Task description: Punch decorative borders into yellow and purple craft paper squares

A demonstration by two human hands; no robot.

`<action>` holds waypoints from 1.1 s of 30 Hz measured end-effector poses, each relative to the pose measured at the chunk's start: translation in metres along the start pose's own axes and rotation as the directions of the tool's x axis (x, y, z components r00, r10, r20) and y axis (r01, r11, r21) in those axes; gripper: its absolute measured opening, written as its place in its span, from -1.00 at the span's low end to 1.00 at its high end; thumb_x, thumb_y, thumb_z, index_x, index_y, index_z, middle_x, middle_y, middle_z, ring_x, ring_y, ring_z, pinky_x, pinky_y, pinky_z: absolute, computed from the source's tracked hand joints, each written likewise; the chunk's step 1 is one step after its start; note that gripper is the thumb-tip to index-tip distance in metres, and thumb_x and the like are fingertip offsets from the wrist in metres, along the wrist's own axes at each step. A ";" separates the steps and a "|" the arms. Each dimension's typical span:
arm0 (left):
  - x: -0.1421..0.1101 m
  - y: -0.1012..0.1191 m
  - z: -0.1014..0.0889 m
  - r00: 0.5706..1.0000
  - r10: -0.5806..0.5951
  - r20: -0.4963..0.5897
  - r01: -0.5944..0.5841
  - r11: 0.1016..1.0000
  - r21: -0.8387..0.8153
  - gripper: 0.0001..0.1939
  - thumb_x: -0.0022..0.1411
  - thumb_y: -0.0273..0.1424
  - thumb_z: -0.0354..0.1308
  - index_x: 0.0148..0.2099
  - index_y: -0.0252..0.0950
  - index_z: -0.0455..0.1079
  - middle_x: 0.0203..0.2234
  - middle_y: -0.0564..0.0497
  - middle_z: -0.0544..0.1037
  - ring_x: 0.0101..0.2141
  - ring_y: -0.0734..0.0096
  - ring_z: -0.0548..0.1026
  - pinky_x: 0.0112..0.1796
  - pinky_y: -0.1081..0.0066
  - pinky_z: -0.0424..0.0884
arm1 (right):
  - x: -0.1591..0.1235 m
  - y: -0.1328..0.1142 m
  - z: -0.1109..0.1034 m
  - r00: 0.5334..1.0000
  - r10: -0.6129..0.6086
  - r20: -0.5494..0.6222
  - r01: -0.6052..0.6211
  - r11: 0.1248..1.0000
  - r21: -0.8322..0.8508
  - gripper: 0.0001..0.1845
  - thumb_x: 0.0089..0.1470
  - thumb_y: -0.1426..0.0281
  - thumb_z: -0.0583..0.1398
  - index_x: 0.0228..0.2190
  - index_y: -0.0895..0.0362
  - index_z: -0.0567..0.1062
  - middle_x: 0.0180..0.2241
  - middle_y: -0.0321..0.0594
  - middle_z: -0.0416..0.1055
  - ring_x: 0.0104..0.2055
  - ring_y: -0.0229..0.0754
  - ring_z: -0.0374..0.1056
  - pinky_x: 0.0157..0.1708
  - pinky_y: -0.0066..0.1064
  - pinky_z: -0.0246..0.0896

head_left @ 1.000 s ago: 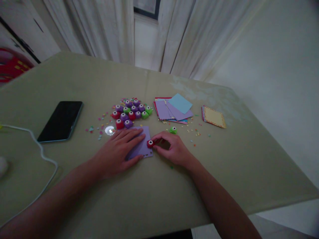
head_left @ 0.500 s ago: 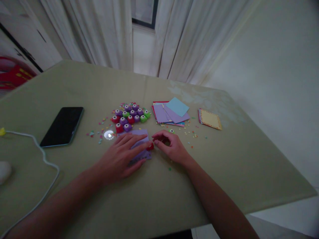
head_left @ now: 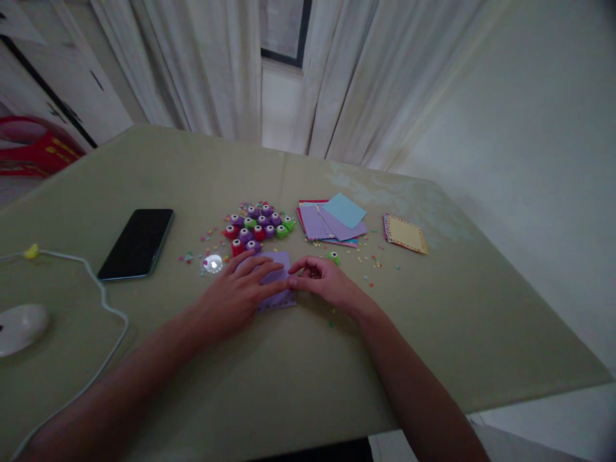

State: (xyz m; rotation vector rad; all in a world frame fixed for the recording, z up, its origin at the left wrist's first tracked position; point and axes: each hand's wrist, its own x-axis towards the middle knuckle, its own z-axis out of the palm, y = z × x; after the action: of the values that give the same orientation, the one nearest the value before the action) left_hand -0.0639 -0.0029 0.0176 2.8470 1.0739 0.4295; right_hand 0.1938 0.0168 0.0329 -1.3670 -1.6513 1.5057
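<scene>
A purple paper square (head_left: pixel 276 260), with small holes punched along its near edge, lies on the table. Across it rests my left hand (head_left: pixel 243 285), palm down with fingers spread, pressing it flat. My right hand (head_left: pixel 320 279) is closed at the paper's right edge, thumb and fingers pinched beside my left fingertips. The small red craft punch seen there a moment earlier is now mostly hidden by the fingers. Just behind my right hand stands a green craft punch (head_left: pixel 333 257). Beyond my left hand is a cluster of red, purple and green craft punches (head_left: pixel 258 231) with eye-like buttons.
Stacked coloured paper (head_left: pixel 312 222) lies behind my right hand, and a yellow card with a punched border (head_left: pixel 405 233) further right. Confetti (head_left: pixel 378 258) is scattered around. To the left are a black tablet (head_left: pixel 139 244), a white cable (head_left: pixel 103 298), a white mouse (head_left: pixel 23 327) and a clear disc (head_left: pixel 213 264).
My right fingers have come closer to my left fingertips at the paper's edge, covering the red craft punch. The view has shifted slightly left; my left hand stays on the paper.
</scene>
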 end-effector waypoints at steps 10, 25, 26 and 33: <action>0.006 0.006 -0.004 1.000 0.000 0.007 -0.001 0.998 0.057 -0.32 0.38 -0.69 0.06 0.35 0.09 0.46 0.18 0.00 0.60 0.29 0.07 0.43 0.34 -0.01 0.22 | 0.012 -0.007 -0.007 0.986 0.143 0.090 -0.150 0.985 0.086 -0.51 -0.15 0.11 0.56 -0.28 0.14 0.58 -0.51 -0.40 0.51 -0.52 -0.33 0.25 -0.51 -0.47 -0.01; 0.007 0.003 0.007 0.994 0.022 -0.108 -0.013 0.996 0.083 -0.32 0.36 -0.72 0.10 0.28 0.11 0.54 0.20 -0.06 0.50 0.43 -0.07 0.24 0.37 -0.10 0.25 | 0.024 -0.013 -0.013 0.903 0.373 0.214 -0.398 0.914 0.085 -0.66 -0.01 0.29 0.50 -0.31 0.09 0.48 -0.59 -0.53 0.34 -0.69 -0.43 -0.08 -0.71 -0.48 -0.35; 0.007 0.003 0.008 0.993 0.024 -0.119 -0.015 0.997 0.080 -0.33 0.36 -0.72 0.10 0.28 0.11 0.54 0.19 -0.05 0.50 0.43 -0.05 0.25 0.38 -0.09 0.23 | 0.023 -0.014 -0.013 0.902 0.381 0.205 -0.402 0.912 0.076 -0.67 0.01 0.29 0.49 -0.30 0.09 0.48 -0.60 -0.53 0.33 -0.69 -0.43 -0.09 -0.71 -0.48 -0.35; 0.007 0.001 0.014 0.983 0.055 -0.173 -0.042 0.996 0.076 -0.33 0.38 -0.71 0.07 0.30 0.09 0.52 0.14 -0.04 0.57 0.36 0.03 0.36 0.38 -0.06 0.25 | 0.018 -0.006 -0.008 0.953 0.294 0.073 -0.298 0.954 0.040 -0.60 -0.05 0.19 0.52 -0.31 0.08 0.51 -0.59 -0.51 0.36 -0.65 -0.40 -0.01 -0.65 -0.47 -0.26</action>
State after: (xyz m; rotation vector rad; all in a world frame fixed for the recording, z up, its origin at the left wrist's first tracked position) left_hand -0.0541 0.0017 0.0063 2.9499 1.0695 0.6694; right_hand 0.1920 0.0371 0.0362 -1.6090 -1.4841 1.7650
